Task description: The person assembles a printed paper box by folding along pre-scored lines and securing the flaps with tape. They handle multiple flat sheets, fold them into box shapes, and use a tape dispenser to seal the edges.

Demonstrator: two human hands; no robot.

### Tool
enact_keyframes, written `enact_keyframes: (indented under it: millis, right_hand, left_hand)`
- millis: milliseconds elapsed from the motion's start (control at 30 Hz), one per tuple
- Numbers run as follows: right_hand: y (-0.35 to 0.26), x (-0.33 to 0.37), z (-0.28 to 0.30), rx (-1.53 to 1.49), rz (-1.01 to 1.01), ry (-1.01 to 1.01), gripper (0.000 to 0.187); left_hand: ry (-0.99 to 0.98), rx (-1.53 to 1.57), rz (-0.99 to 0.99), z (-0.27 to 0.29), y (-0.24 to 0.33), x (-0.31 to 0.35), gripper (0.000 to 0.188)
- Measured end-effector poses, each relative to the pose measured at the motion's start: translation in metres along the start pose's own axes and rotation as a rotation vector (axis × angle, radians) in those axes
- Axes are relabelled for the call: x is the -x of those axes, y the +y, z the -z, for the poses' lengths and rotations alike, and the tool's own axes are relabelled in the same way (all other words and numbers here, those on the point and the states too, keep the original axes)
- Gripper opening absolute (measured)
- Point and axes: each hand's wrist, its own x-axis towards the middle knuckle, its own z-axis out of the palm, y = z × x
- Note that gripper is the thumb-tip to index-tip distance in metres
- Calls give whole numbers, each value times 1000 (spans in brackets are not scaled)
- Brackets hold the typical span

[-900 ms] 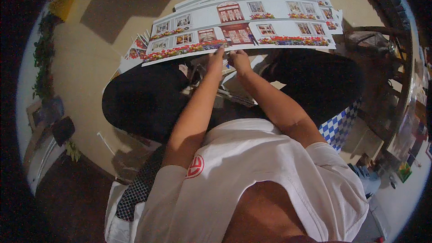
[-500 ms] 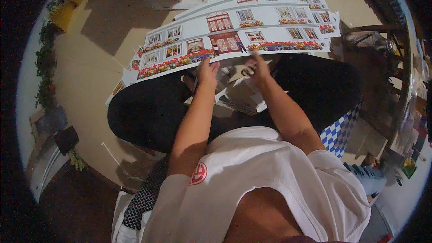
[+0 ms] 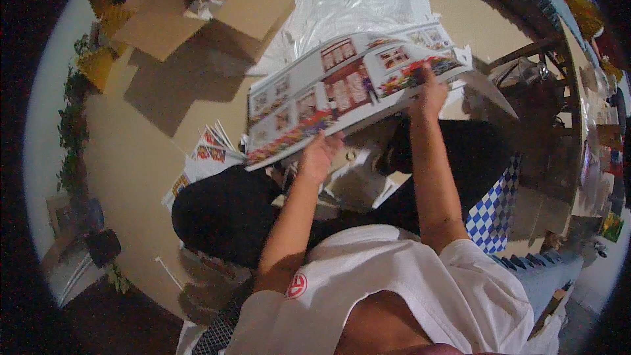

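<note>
A large white printed sheet point(image 3: 282, 108) shows a house front with windows, a red door and flower beds. It slants upward to the right in front of my knees and looks blurred by motion. My left hand point(image 3: 320, 156) grips its near edge left of the middle, thumb on top. Farther right, my right hand point(image 3: 430, 95) clasps the same edge, its fingers hidden underneath and the sheet bending there. Whether this is one sheet or several stacked ones I cannot tell. Between my legs lie pale paper scraps point(image 3: 355, 181) and a small ring-shaped thing point(image 3: 350, 156).
An open cardboard box point(image 3: 263, 0) stands at the far left, beside crumpled clear plastic point(image 3: 361, 0). Several printed cut pieces point(image 3: 211, 151) lie by my left knee. A dark wooden frame point(image 3: 545, 52) stands to the right, and a blue-and-white checked cloth point(image 3: 493, 207) lies below it.
The printed sheet has been lifted and tilted, its right side raised. My right hand has moved up and right and taken hold of it; my left hand has shifted slightly right.
</note>
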Motion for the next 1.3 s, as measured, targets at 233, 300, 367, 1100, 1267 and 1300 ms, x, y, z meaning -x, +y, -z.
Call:
enact_keyframes:
  millis: [233,300,367,1100,1267,1300]
  right_hand:
    - [-218,58,-127,64,1035,-430,29]
    - [-251,68,-155,599,1530,-359,27]
    - [-271,109,-182,896,1772,-334,22]
    - [120,27,-28,1414,937,-1166,67]
    - [146,24,-15,1397,967,-1169,65]
    - [148,25,-16,1419,958,-1164,64]
  left_hand:
    - [-247,-415,-90,-89,61,-45,42]
    - [-410,-310,-405,-142,108,-30,37]
    - [-478,-25,-399,-183,154,-22,38]
    - [272,37,-527,-1,60,-94,59]
    - [338,219,-497,26,55,-108,42]
    - [335,223,-510,28,56,-108,41]
